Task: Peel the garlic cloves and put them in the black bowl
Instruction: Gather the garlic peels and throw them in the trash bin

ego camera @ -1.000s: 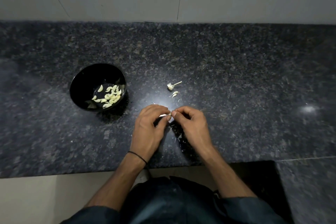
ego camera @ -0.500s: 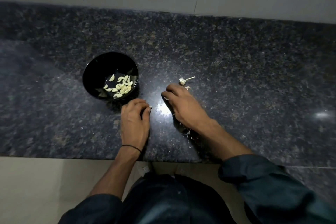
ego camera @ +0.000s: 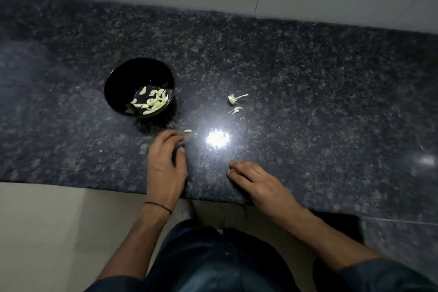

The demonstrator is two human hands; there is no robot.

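Loose clove: small pale garlic clove (ego camera: 188,130) on the speckled dark granite counter (ego camera: 308,102), just past the left fingertips, untouched.
Left hand (ego camera: 166,166): loosely curled, empty.
Right hand (ego camera: 258,185): relaxed, fingertips on counter.
Bowl: round black bowl (ego camera: 113,92) holds the peeled cloves (ego camera: 151,102).

The left hand (ego camera: 166,163) is blurred, and its curled fingertips hide whatever they may pinch. Just beyond them, a pale sliver (ego camera: 188,130) and a fleck (ego camera: 195,134) are too small to tell clove from skin. The bottom edge cuts off both forearms (ego camera: 132,244).
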